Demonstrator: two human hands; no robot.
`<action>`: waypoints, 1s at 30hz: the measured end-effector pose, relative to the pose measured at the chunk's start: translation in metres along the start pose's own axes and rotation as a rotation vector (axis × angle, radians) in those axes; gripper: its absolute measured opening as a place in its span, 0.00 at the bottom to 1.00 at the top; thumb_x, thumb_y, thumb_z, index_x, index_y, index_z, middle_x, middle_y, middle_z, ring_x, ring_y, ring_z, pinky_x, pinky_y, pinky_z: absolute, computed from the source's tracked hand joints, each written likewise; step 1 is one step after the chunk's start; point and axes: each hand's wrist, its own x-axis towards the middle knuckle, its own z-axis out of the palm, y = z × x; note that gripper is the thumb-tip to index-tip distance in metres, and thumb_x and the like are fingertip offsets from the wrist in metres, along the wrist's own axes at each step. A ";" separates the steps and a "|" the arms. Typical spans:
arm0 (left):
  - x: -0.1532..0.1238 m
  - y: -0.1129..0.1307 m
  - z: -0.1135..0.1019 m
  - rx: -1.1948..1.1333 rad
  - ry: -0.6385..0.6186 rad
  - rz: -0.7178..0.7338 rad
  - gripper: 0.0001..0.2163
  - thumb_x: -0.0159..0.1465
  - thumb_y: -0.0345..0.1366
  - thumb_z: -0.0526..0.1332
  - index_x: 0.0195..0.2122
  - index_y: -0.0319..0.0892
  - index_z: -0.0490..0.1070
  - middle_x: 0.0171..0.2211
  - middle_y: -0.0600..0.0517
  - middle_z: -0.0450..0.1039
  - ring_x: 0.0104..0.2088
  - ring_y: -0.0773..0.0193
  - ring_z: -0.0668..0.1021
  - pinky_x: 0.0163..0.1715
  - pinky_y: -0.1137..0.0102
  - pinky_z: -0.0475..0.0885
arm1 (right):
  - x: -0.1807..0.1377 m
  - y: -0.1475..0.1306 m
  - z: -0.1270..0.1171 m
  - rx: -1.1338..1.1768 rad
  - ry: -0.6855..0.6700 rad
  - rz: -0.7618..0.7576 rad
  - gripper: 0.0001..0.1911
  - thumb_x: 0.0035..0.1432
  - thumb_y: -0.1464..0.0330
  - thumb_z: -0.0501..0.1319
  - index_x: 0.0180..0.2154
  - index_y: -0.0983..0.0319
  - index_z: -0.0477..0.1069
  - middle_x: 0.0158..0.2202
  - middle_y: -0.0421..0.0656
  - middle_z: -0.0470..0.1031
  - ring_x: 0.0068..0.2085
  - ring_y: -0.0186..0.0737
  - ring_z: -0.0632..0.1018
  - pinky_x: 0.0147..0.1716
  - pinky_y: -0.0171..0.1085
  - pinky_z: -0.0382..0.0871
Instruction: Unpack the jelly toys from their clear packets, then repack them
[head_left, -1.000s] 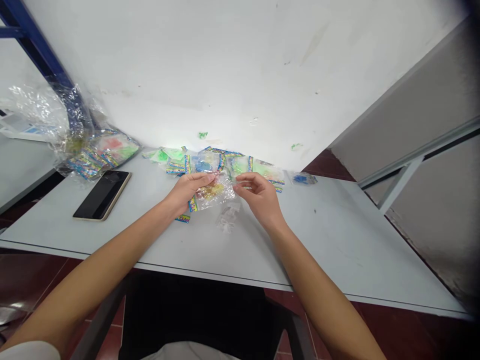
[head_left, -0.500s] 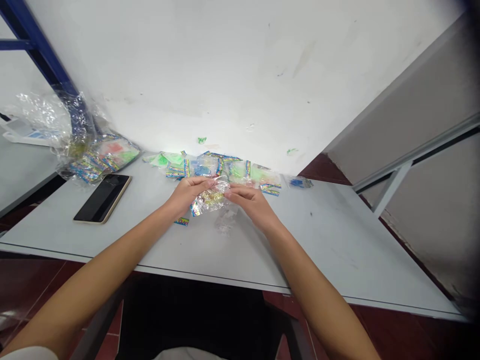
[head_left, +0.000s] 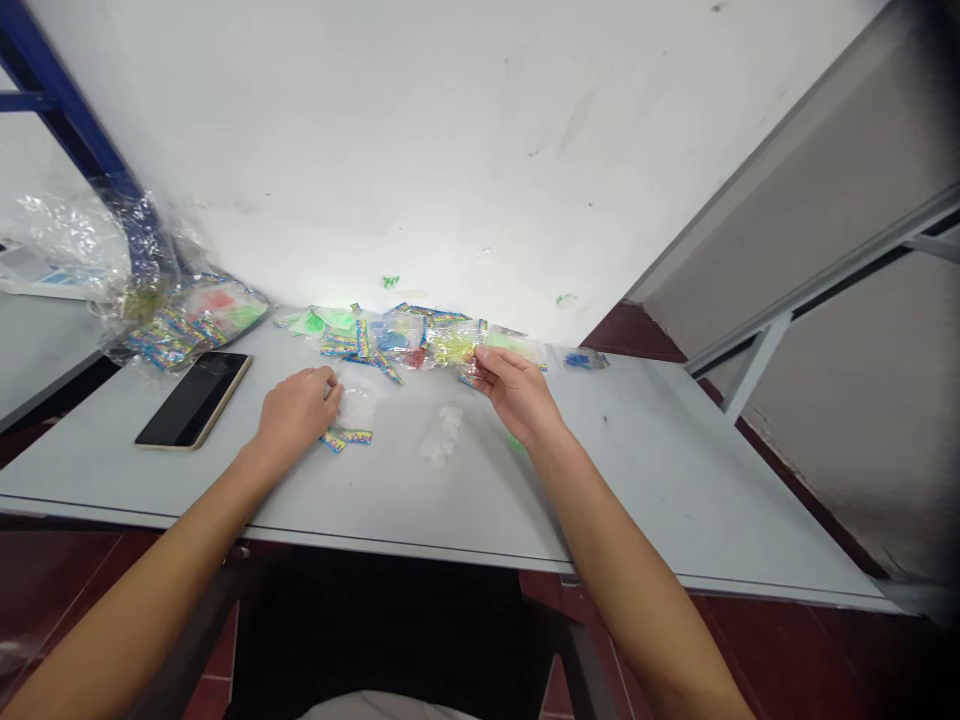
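Head view: right hand [head_left: 517, 393] pinches yellow-filled clear plastic sachet [head_left: 456, 343] at centre; left hand [head_left: 295, 413] curled against crumpled clear film [head_left: 358, 400] on white table [head_left: 615, 480], grip unclear.

My right hand [head_left: 516, 395] pinches a clear plastic packet of yellow and red bits [head_left: 454, 342], while my left hand [head_left: 295, 415] touches a crumpled clear plastic wrapper [head_left: 358, 398] just above a rainbow-edged paper strip [head_left: 345, 438] on the pale grey table [head_left: 637, 470]

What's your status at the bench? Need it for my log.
Left hand on clear plastic film; right hand at clear yellow-filled packet; phone beside left hand.
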 end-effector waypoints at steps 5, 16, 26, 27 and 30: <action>-0.009 0.015 -0.005 0.025 0.287 0.170 0.18 0.65 0.40 0.54 0.51 0.37 0.71 0.49 0.35 0.71 0.50 0.43 0.73 0.45 0.54 0.70 | -0.003 0.000 0.007 0.031 -0.040 0.057 0.13 0.44 0.61 0.73 0.32 0.61 0.79 0.35 0.43 0.79 0.35 0.35 0.76 0.35 0.34 0.69; 0.031 0.108 0.025 -1.014 -0.247 0.392 0.29 0.59 0.48 0.66 0.60 0.46 0.66 0.59 0.44 0.69 0.60 0.49 0.70 0.59 0.54 0.65 | 0.002 0.004 0.002 0.040 -0.095 0.029 0.15 0.47 0.56 0.72 0.30 0.61 0.77 0.30 0.40 0.76 0.31 0.32 0.75 0.33 0.33 0.67; 0.036 0.093 0.036 -1.467 -0.535 0.129 0.20 0.58 0.43 0.68 0.50 0.44 0.76 0.52 0.45 0.75 0.54 0.54 0.72 0.56 0.61 0.62 | 0.001 0.004 0.007 -0.072 -0.062 0.097 0.17 0.43 0.56 0.73 0.32 0.60 0.78 0.34 0.43 0.80 0.30 0.34 0.78 0.26 0.32 0.66; 0.037 0.093 0.037 -1.483 -0.555 0.125 0.18 0.58 0.43 0.68 0.48 0.43 0.77 0.50 0.45 0.75 0.53 0.54 0.73 0.55 0.61 0.63 | 0.001 0.005 0.007 -0.076 -0.060 0.096 0.17 0.43 0.57 0.74 0.31 0.60 0.78 0.34 0.43 0.80 0.29 0.34 0.77 0.27 0.32 0.66; 0.038 0.092 0.041 -1.547 -0.571 0.080 0.15 0.57 0.42 0.68 0.44 0.42 0.79 0.47 0.44 0.76 0.48 0.56 0.75 0.49 0.62 0.67 | 0.002 0.008 0.008 -0.084 -0.056 0.087 0.15 0.42 0.58 0.74 0.30 0.60 0.78 0.33 0.41 0.79 0.29 0.33 0.76 0.28 0.33 0.66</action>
